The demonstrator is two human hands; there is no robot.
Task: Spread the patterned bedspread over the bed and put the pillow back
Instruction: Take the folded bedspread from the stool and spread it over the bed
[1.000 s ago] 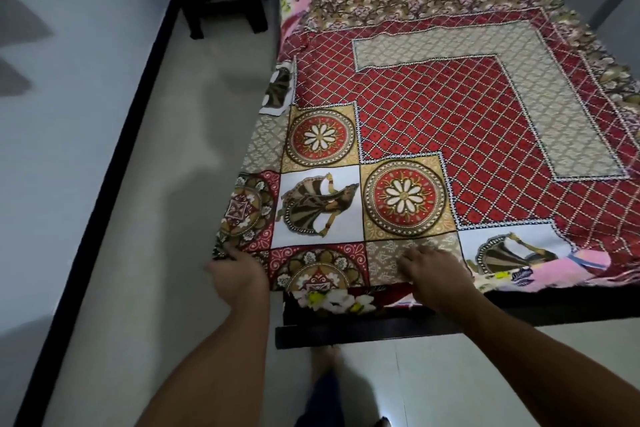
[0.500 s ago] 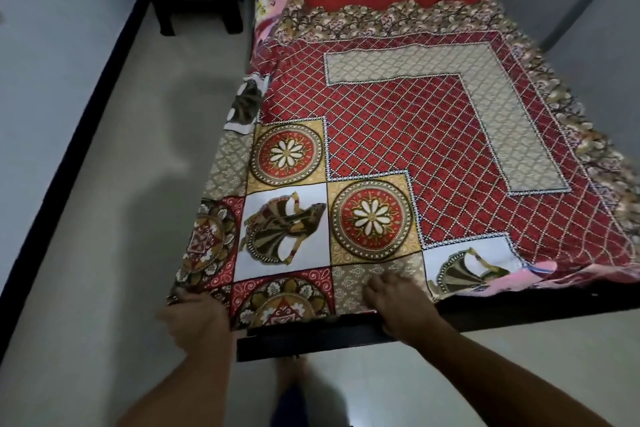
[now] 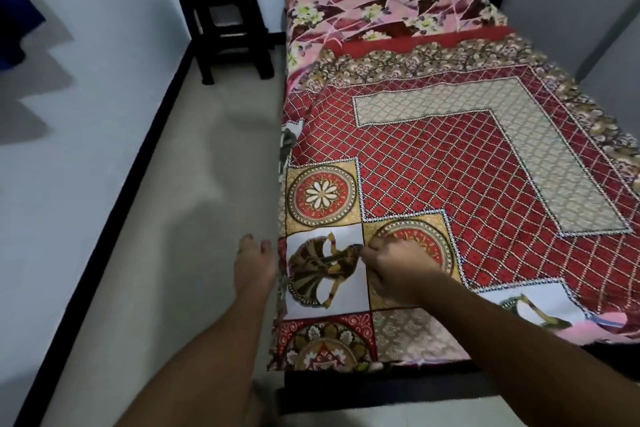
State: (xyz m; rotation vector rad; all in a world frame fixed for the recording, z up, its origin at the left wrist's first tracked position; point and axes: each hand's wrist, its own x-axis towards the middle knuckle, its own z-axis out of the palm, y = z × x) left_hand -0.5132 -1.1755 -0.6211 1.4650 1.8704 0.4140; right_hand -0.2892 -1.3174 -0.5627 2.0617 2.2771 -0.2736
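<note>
Now we smooth the patterned bedspread (image 3: 450,166) on the bed (image 3: 381,388).
Our right hand (image 3: 398,267) seems to pinch the cloth; our left hand (image 3: 254,263) hangs slack beside its edge.

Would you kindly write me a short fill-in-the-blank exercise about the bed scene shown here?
1. The right hand rests on the bedspread, while the left hand is at the bed's ____ edge.
2. The stool standing by the wall is ____ in colour.
3. Beyond the bedspread's far edge, a floral ____ sheet still shows.

Missing words: left; black; pink
</note>
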